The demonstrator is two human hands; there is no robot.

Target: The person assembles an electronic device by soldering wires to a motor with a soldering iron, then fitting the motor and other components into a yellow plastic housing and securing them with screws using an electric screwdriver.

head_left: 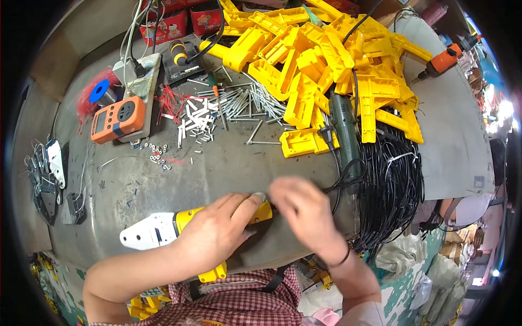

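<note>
Now left hand (215, 228) lying palm-down, gripping yellow casing (263, 214); right hand (304, 209) hovering beside, blurred, grip unclear; screws (240, 103) lying beyond, black cables (389, 187) rightward.

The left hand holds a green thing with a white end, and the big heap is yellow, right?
Not quite: in the head view, the left hand holds a yellow thing with a white end, not green. The big heap is yellow.
</note>
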